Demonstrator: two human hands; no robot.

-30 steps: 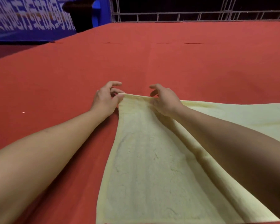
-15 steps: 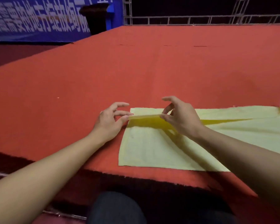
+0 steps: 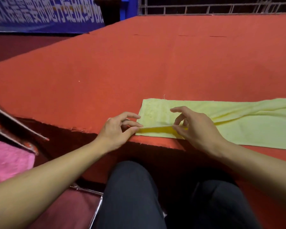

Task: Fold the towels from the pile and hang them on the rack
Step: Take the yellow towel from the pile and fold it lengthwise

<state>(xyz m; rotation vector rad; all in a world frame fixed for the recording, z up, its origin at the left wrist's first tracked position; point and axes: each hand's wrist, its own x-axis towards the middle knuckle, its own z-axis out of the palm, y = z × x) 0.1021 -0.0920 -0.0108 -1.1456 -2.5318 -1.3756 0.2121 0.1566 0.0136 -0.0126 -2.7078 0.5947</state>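
We are seeing white characters running along a blue banner (image 3: 45, 14) at the back, too blurred to read. The yellow towel (image 3: 238, 123) is lying near the front edge of the red-covered table (image 3: 139, 66), its right end cut off. Our left hand (image 3: 117, 128) and right hand (image 3: 195, 126) are each pinching its near folded edge. A pink cloth (image 3: 8, 162) is showing bottom-left, partly cropped.

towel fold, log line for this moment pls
step: folding | towel: flat on table | left hand: pinches corner | right hand: pinches edge
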